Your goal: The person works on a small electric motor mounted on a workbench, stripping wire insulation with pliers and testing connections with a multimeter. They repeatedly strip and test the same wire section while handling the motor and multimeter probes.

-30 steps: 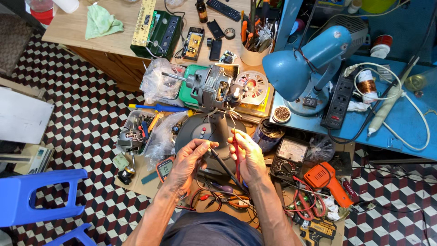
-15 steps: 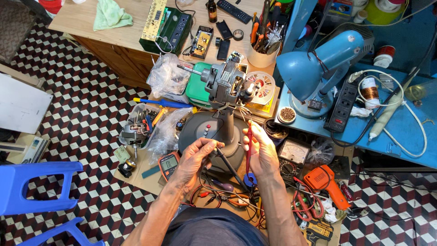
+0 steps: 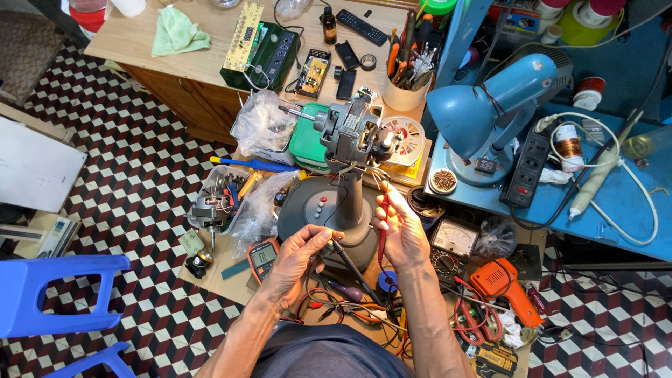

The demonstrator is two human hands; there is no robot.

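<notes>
In the lower middle of the frame I see my left hand [image 3: 297, 253] curled almost shut, thumb and fingers pinching the top of a black probe [image 3: 348, 264] that slants down to the right; its tip is lost in the tangle of leads below. My right hand [image 3: 401, 227], just right of centre, is closed around a red probe [image 3: 383, 227] held nearly upright, the point reaching up toward thin wires under the motor [image 3: 355, 133]. Exactly where the point touches I cannot make out.

The motor sits on a grey stand [image 3: 325, 210] at mid-frame, whose base is partly covered by both hands. Left of my left hand lies an orange-edged multimeter [image 3: 263, 257], half hidden by the wrist. To the right are an analogue meter [image 3: 453, 240] and an orange tool [image 3: 505, 285], its lower end buried in red cables. A blue desk lamp [image 3: 490, 105] fills the upper right. A blue stool [image 3: 52, 290] is cut off at the lower left edge.
</notes>
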